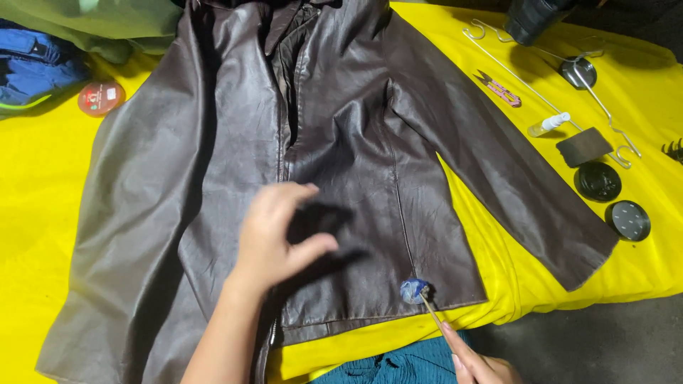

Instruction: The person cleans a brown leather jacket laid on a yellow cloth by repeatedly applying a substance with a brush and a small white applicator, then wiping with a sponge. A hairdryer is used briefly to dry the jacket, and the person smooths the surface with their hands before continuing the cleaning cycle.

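Note:
A dark brown leather jacket lies spread face up on a yellow cloth, sleeves out to both sides. My left hand hovers over the jacket's lower front near the zip, fingers curled and apart, holding nothing. At the bottom edge my right hand grips a thin stick with a small blue pad on its tip. The pad rests on the jacket's lower right hem.
Right of the sleeve lie two round black tins, a dark flat card, a small spray bottle, pink snips and wire hangers. A red round tin and blue fabric sit at the left.

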